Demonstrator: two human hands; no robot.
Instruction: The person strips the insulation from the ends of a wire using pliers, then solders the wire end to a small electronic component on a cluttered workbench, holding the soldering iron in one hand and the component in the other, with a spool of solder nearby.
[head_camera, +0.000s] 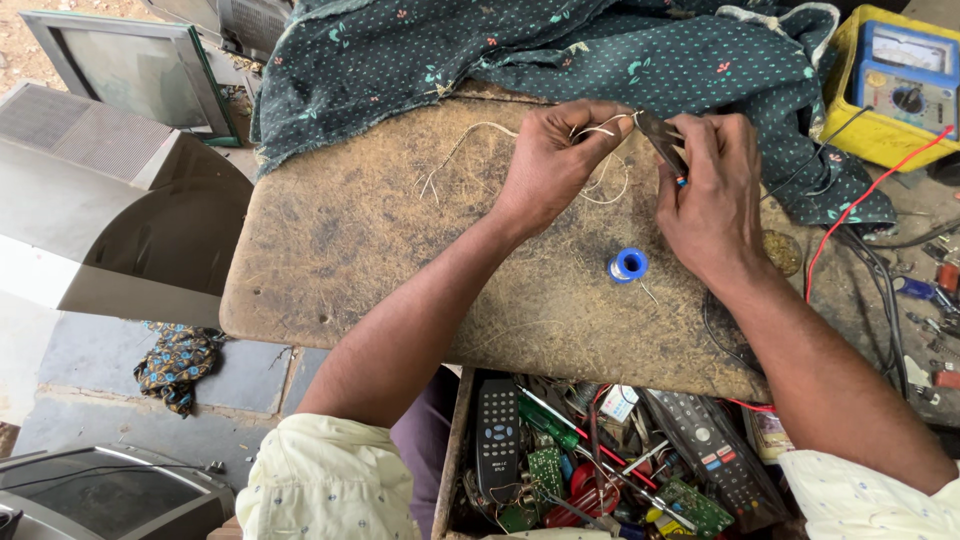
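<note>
Two hands: both work close together at the far edge of a worn brown surface (400, 260), seen from the head camera.
Left hand: the left hand (553, 160) is clenched round thin pale wires (600, 130), pinching them between thumb and fingertips.
Right hand: the right hand (712, 195) grips a dark slim tool (662, 140), its tip meeting the wires just beside the left fingers; a small red and blue mark shows on the tool near the thumb.
Wires: loose strands trail from the hands down to the left and lie on the surface, and a loop hangs below the hands.
Solder spool: a small blue spool (628, 265) stands on the surface just below the right hand, apart from it.
Cloth: a dark green spotted cloth (560, 50) is heaped along the far edge, touching the surface behind the hands.
Meter: a yellow-cased meter (900, 85) with a blue face sits at the far right, and a red lead (860, 200) runs from it down past the right wrist.
Drawer: an open drawer (600, 450) under the near edge holds two remote controls, green circuit boards, screwdrivers and tangled leads.
Left side: grey television casings (110, 190) stand beside the surface, and a patterned rag (175, 365) lies on the floor below.
Sleeves: both forearms are bare, with pale yellow sleeves rolled near the elbows.
</note>
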